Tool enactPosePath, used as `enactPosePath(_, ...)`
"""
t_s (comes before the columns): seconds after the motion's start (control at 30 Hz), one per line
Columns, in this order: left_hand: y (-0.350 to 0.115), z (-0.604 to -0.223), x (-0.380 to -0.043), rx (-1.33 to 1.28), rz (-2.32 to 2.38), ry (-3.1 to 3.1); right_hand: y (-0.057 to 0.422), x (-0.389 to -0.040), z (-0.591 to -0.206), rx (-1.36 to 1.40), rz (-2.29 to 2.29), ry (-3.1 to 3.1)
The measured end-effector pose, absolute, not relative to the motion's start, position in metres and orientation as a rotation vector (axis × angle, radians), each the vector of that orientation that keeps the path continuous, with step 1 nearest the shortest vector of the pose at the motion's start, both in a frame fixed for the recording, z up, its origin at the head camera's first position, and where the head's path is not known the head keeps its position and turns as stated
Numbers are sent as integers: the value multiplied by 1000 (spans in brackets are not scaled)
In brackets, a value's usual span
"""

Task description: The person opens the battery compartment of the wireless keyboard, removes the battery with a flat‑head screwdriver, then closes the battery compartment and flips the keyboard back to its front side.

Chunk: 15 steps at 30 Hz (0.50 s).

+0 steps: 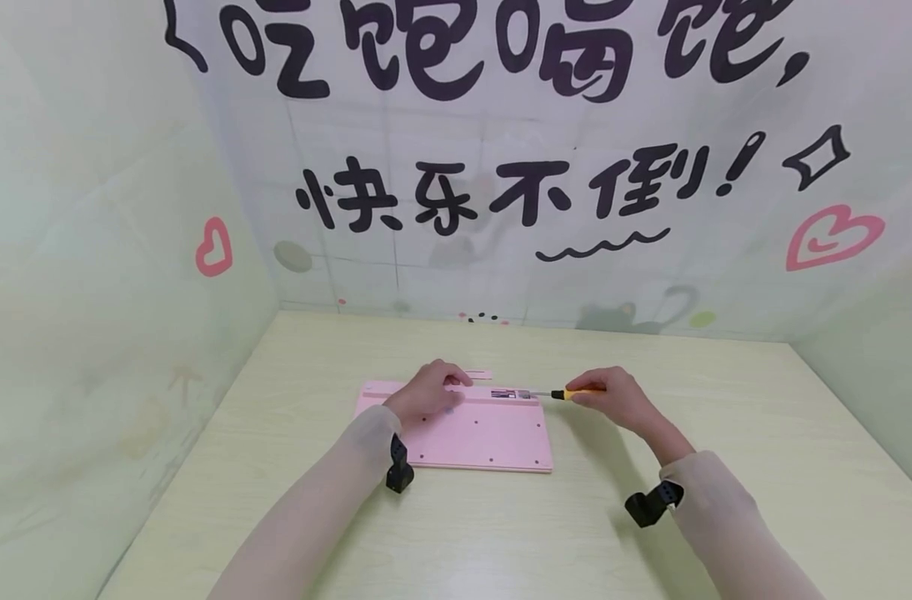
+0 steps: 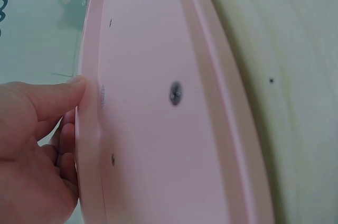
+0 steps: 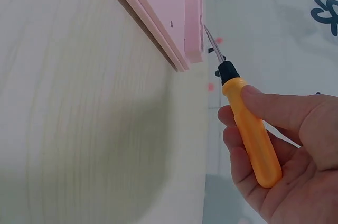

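A pink keyboard (image 1: 493,442) lies underside up on the table, with dark screw holes dotted over it. Along its raised far edge is an uncovered battery compartment (image 1: 505,394). My left hand (image 1: 429,392) grips that far edge left of the compartment, thumb on top and fingers curled behind. In my right hand (image 1: 613,395) is a screwdriver with a yellow handle (image 3: 254,138) and black collar, held between thumb and curled fingers. Its metal shaft (image 3: 214,43) points left, the tip right at the compartment's right end in the head view.
Just behind the keyboard lies a small pink strip (image 1: 480,375), like a battery cover. The pale wooden table (image 1: 471,533) is bounded by a printed curtain (image 1: 486,275) at the back and pale panels on both sides.
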<state>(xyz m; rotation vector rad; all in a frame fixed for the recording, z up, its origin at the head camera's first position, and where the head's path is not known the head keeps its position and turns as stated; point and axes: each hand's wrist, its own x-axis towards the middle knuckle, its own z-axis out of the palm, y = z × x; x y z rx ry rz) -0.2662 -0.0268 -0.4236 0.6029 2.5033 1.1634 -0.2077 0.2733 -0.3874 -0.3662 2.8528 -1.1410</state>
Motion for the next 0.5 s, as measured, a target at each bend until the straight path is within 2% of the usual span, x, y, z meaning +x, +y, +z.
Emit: enactPosePath(0.5,-29,-423,-263,628,1149,2517,266,-215,-382,-369,-1050,2890)
